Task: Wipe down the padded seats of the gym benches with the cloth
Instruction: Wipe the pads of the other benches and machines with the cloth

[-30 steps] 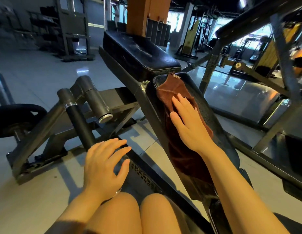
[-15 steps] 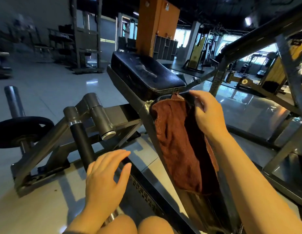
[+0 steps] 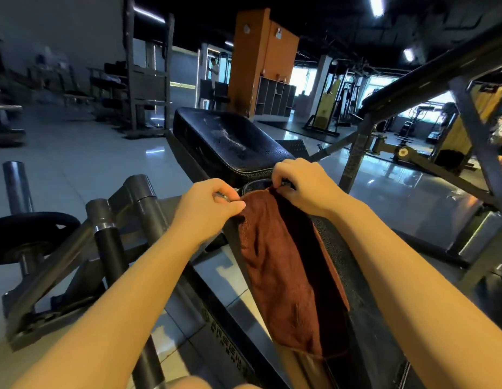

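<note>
A person is looking down at a sloping black pad (image 3: 336, 248) of a gym machine, with a second pad (image 3: 230, 141) beyond it. A brown cloth (image 3: 283, 276) is lying lengthwise down the near pad's left side, partly overhanging its edge. Both hands are pinching the cloth's top edge: the left hand (image 3: 207, 206) at the left corner with curled fingertips, the right hand (image 3: 303, 186) at the right corner. The cloth is likely to slide off the slope onto the floor (image 3: 76, 169) if either pinch is loosened, since much of it is hanging over the side. Half a second ago, only the right hand was holding the cloth; the left was resting near the knee and is now gripping too
</note>
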Demonstrator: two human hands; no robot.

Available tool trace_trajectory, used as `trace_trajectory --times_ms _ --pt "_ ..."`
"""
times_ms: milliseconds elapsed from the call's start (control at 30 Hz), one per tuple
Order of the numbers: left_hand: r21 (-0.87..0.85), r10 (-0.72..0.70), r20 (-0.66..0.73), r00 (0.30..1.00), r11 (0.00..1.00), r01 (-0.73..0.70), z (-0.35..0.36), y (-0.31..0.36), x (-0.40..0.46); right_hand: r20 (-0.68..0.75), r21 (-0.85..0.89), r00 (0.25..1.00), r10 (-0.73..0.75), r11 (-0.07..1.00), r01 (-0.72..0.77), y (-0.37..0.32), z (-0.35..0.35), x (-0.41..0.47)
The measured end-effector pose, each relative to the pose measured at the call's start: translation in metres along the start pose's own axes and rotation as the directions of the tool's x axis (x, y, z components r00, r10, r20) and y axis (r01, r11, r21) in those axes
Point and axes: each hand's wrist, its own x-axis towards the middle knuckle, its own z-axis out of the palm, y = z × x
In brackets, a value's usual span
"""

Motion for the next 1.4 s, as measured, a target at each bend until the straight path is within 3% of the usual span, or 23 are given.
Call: trace_trajectory --times_ms 133,367,500,567,700,800,1000,1167,1233,1400 --pt "0.172 0.175 -0.091 0.980 0.973 -0.157 -0.009 0.012 -0.004 -0.068 0.050 0.998 0.007 0.999 -0.004 0.002 0.006 -0.014" --pt "0.234 0.333 -0.100 0.938 0.924 -0.303 -0.015 0.024 -0.004 0.042 0.219 0.997 0.058 0.973 -0.066 -0.002 0.001 -0.033" --pt "0.151 0.343 -0.094 0.935 0.933 -0.327 -0.018 0.029 -0.010 0.060 0.342 0.992 0.107 0.932 -0.121 -0.007 -0.007 -0.043" --pt "0.102 0.338 -0.088 0.937 0.939 -0.329 -0.020 0.032 -0.014 0.046 0.316 0.993 0.109 0.941 -0.118 -0.014 -0.008 -0.049" --pt "0.009 0.317 -0.087 0.944 0.948 -0.317 -0.021 0.036 -0.021 -0.123 0.150 0.985 0.118 0.984 -0.099 -0.027 -0.017 -0.065" --pt "-0.041 0.332 -0.078 0.940 0.941 -0.336 -0.022 0.046 -0.030 -0.245 0.188 0.954 0.171 0.974 -0.126 -0.032 -0.033 -0.082" --pt "0.011 0.447 -0.052 0.893 0.894 -0.447 -0.014 0.075 -0.048 -0.125 0.322 0.953 0.275 0.920 -0.223 -0.048 -0.036 -0.111" --pt "0.079 0.498 -0.029 0.867 0.865 -0.495 -0.012 0.088 -0.058 -0.242 0.388 0.882 0.404 0.874 -0.293 -0.070 -0.014 -0.120" --pt "0.077 0.501 -0.036 0.865 0.864 -0.497 -0.014 0.090 -0.060 -0.304 0.342 0.868 0.393 0.895 -0.285 -0.074 -0.008 -0.118" --pt "0.126 0.522 -0.046 0.852 0.849 -0.514 -0.018 0.091 -0.063 -0.286 0.318 0.905 0.314 0.922 -0.220 -0.069 -0.006 -0.119"
